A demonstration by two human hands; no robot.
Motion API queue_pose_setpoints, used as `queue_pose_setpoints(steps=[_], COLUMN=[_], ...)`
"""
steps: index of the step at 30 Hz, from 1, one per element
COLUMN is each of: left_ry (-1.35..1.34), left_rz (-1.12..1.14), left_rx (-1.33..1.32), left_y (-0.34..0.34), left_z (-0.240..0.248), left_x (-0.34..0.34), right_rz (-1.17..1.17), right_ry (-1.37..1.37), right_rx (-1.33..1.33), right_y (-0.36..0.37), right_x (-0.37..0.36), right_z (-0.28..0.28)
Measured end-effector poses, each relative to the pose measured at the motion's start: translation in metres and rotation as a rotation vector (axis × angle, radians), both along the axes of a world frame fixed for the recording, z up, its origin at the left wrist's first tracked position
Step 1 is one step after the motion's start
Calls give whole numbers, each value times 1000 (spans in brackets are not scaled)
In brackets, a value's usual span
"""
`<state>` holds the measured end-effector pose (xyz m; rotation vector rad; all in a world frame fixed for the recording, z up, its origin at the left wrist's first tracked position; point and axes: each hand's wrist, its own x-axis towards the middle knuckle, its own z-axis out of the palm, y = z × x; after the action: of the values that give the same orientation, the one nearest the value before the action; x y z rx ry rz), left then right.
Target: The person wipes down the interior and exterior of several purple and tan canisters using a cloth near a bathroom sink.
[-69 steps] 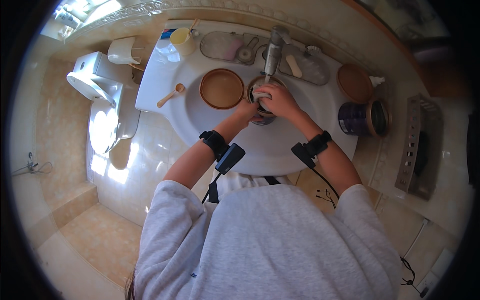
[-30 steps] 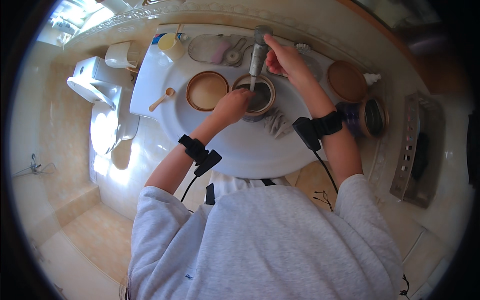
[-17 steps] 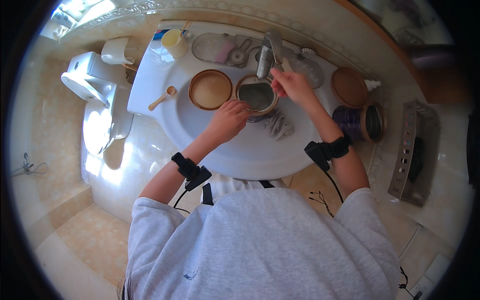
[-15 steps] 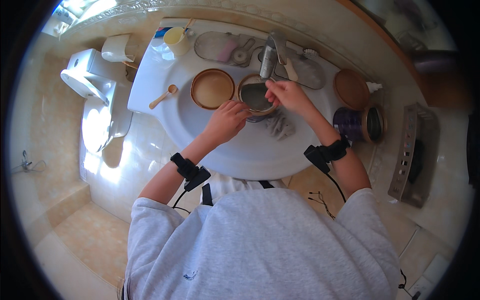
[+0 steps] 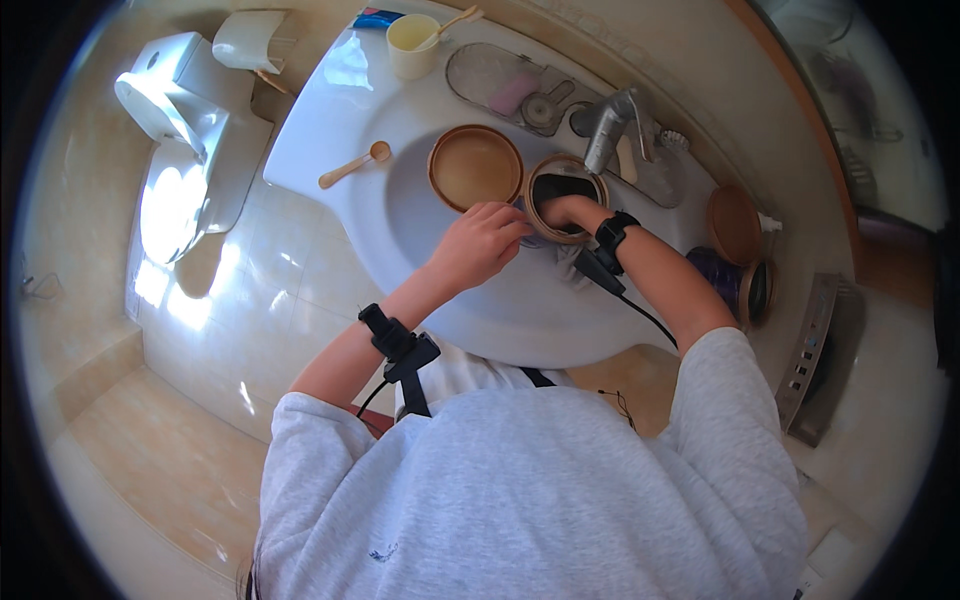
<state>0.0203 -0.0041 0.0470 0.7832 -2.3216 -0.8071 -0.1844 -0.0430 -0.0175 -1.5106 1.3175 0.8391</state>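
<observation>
A round jar point(image 5: 567, 161) with a tan rim and dark inside stands in the white sink point(image 5: 410, 225). My right hand point(image 5: 567, 210) reaches down into its mouth, and the jar's wall hides the fingers. Against the jar's left side, my left hand point(image 5: 480, 242) has its fingers curled on the wall just below the rim. Left of the jar and close to it is a shallow brown round lid or dish point(image 5: 474, 172), its hollow side up. A grey crumpled cloth point(image 5: 568, 272) lies in the basin, partly covered by my right wrist.
A silver faucet point(image 5: 610, 128) rises behind the jar. On the counter are a wooden scoop point(image 5: 354, 166), a pale yellow cup point(image 5: 411, 55) with a brush, and a soap tray point(image 5: 490, 80). At right are a brown lid point(image 5: 733, 224), a purple container point(image 5: 712, 268) and a grey basket point(image 5: 806, 350).
My right hand has gone from above the jar's rim down into the jar. My left hand stays at the jar's left side. The whole view has shifted and tilted.
</observation>
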Motion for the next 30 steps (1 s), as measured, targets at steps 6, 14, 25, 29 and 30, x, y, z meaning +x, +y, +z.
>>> queue_pose_setpoints(steps=[6, 14, 25, 29, 30], left_ry=[5, 24, -24, -29, -36], left_rz=[-8, -22, -65, -50, -38], left_rx=[28, 4, -10, -4, 5], left_y=[-8, -10, -11, -14, -15], left_z=[0, 1, 13, 21, 24], left_x=[7, 11, 0, -4, -6], right_rz=[-71, -57, 406, 289, 253], right_ry=[10, 15, 60, -6, 42], right_rx=[-73, -476, -504, -784, -745], right_y=[16, 18, 8, 21, 25], right_x=[-17, 9, -6, -1, 0], right_z=[-22, 32, 39, 77, 89])
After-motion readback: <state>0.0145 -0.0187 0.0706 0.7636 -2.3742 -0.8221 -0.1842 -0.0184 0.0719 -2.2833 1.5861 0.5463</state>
